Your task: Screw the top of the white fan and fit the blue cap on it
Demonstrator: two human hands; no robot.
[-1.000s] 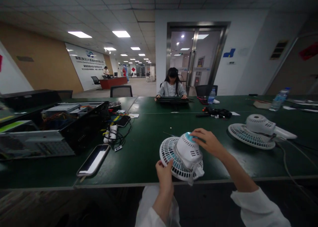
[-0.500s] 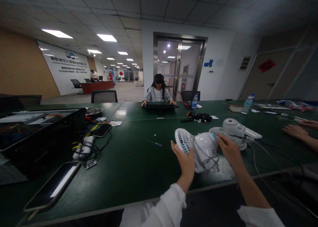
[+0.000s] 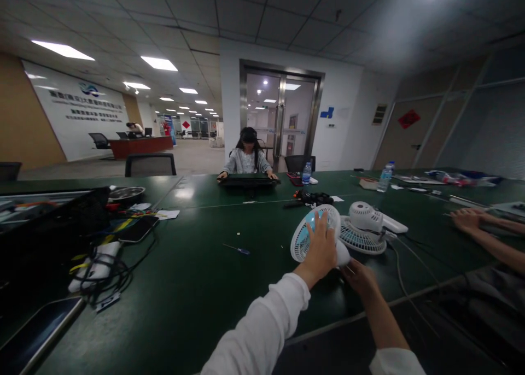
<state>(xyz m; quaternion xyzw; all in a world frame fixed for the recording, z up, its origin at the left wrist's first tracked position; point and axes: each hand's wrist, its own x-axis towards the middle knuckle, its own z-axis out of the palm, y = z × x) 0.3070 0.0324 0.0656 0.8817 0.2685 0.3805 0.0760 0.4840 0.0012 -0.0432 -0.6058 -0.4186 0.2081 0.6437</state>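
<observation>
A small white electric fan [image 3: 296, 245] with light-blue blades is tilted above the table, its round grille turned up and to the left. My left hand [image 3: 319, 250] lies across the grille with its fingers spread, gripping the fan from the front. Lower and to the right, my right hand [image 3: 363, 279] holds the fan's rear housing by its underside; its fingertips are partly hidden. Just beyond, a second white fan [image 3: 363, 241] rests grille-down on the table, its stem pointing right.
A screwdriver [image 3: 237, 248] lies on the green table [image 3: 184, 287]. At left are an open computer case [image 3: 53, 216], tangled cables [image 3: 106, 274] and a phone [image 3: 41, 331]. A person [image 3: 247, 159] sits opposite; another person's hands [image 3: 467, 219] rest at right. Water bottles [image 3: 384, 177] stand farther back.
The fan has been turned over, so its grille front now shows instead of its back. My left hand has moved onto the grille, my right hand lower. The view has swung right.
</observation>
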